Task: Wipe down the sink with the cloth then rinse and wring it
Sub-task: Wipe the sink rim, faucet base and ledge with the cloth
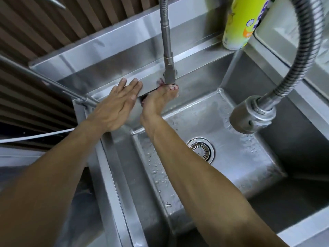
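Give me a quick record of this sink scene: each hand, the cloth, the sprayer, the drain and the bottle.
left hand: flat, fingers straight, resting on the back ledge of the sink
right hand: pinching the cloth at the base of the faucet pipe
cloth: reddish, mostly hidden
spray head: hanging over the basin
drain strainer: uncovered, droplets around it
yellow-green bottle: on the back ledge

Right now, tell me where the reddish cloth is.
In the head view, the reddish cloth is at the sink's back wall, pinched in the right hand beneath the steel faucet pipe, beside the flat left hand.
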A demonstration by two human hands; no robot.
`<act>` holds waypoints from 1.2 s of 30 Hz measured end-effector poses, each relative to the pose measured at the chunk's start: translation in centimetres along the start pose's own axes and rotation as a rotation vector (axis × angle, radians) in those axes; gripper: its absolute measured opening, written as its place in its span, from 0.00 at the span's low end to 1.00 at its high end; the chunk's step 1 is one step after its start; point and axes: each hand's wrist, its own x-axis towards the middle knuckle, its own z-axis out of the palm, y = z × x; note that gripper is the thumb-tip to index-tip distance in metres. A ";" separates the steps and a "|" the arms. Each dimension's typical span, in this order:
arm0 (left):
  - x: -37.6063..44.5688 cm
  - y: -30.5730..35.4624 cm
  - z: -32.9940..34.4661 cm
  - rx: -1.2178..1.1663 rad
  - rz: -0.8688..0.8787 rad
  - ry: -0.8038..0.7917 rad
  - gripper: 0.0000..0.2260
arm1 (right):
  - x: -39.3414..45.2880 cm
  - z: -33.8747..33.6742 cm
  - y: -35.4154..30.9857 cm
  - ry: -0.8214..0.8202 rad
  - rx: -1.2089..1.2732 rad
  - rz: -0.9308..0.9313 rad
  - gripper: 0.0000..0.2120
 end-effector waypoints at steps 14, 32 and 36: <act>-5.4 2.2 1.5 0.030 -0.209 0.016 0.24 | -8.6 -1.6 6.5 -0.618 -0.376 0.331 0.40; -10.2 2.8 4.2 0.277 -0.448 0.149 0.27 | -12.3 -7.8 3.7 -0.713 -0.763 0.303 0.24; -10.1 3.0 3.8 0.259 -0.446 0.144 0.27 | -17.5 -13.6 0.8 -0.749 -0.868 0.345 0.24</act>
